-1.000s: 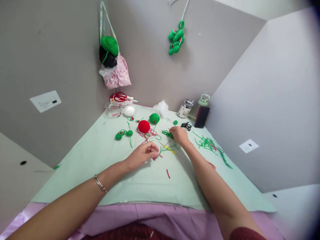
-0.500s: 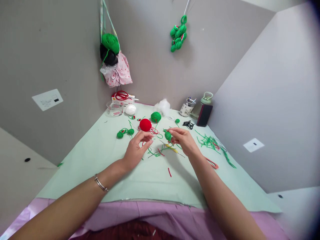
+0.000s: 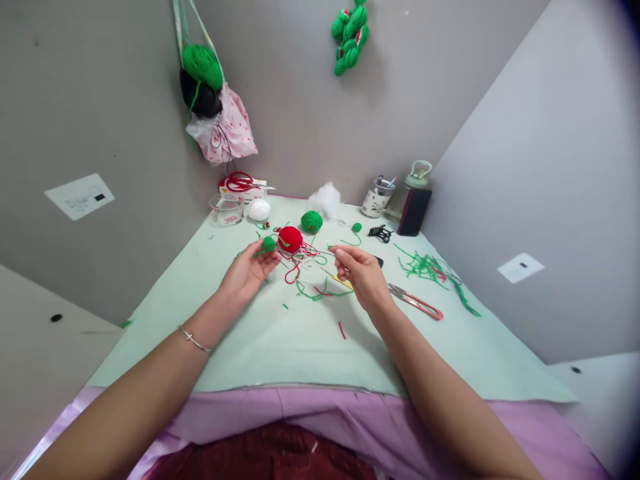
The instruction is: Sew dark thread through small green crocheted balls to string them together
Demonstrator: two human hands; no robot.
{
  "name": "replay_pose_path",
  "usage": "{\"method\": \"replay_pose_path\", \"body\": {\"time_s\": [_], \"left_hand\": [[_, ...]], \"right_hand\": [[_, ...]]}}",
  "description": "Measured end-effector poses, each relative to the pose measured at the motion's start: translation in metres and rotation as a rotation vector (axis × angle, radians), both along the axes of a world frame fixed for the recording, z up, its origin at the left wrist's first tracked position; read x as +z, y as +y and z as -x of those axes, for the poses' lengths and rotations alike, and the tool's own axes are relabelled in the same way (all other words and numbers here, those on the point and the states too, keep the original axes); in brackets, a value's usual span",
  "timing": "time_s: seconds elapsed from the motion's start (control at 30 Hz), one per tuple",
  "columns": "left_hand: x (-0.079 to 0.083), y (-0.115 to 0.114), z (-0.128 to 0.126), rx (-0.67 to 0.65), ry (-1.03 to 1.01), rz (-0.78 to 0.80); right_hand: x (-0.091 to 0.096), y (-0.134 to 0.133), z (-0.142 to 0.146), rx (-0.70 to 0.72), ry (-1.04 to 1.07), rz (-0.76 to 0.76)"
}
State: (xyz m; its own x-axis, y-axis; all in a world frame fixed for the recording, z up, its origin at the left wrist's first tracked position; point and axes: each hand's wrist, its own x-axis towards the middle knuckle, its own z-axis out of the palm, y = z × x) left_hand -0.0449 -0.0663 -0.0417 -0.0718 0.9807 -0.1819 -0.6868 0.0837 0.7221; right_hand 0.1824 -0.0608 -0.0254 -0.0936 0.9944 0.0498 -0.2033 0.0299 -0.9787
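Note:
My left hand (image 3: 246, 272) is left of the red yarn ball (image 3: 290, 239), palm partly turned up. Its fingers hold a small green yarn ball (image 3: 269, 244), and a green strand from it crosses the red ball. My right hand (image 3: 361, 273) is closed in a pinch above the table. A thin needle-like tip and a bit of green yarn stick out leftward from its fingers. Below it lies a yellow-handled crochet hook (image 3: 343, 281), partly hidden by the hand. Loose red and green yarn ends (image 3: 320, 291) lie between the hands.
At the back are a green yarn ball (image 3: 311, 222), white stuffing (image 3: 325, 200), a white ball (image 3: 259, 211) and red-handled scissors (image 3: 239, 181). Orange snips (image 3: 417, 303) and green yarn scraps (image 3: 425, 265) lie right. A phone (image 3: 415, 212) stands by a bottle (image 3: 419, 175).
The small green ball that was at my right hand no longer shows there; a green ball is now in my left hand, which moved left. The view tipped downward.

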Motion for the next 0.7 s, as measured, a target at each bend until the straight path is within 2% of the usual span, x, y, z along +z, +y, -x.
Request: {"method": "replay_pose_path", "body": {"time_s": [0.1, 0.2, 0.3, 0.43, 0.7], "left_hand": [[0.003, 0.003, 0.005, -0.091, -0.111, 0.039], [0.005, -0.004, -0.003, -0.190, -0.094, 0.012], [0.006, -0.012, -0.013, -0.226, -0.061, 0.000], [0.005, -0.018, -0.018, -0.295, 0.017, -0.032], [0.000, -0.017, -0.016, -0.294, 0.056, -0.059]], "right_hand": [[0.004, -0.005, 0.001, 0.007, -0.031, -0.029], [0.007, -0.017, 0.012, 0.095, -0.168, -0.076], [0.008, -0.030, 0.022, 0.173, -0.277, -0.155], [0.007, -0.037, 0.029, 0.183, -0.358, -0.220], [0.004, -0.036, 0.028, 0.217, -0.484, -0.191]]}}
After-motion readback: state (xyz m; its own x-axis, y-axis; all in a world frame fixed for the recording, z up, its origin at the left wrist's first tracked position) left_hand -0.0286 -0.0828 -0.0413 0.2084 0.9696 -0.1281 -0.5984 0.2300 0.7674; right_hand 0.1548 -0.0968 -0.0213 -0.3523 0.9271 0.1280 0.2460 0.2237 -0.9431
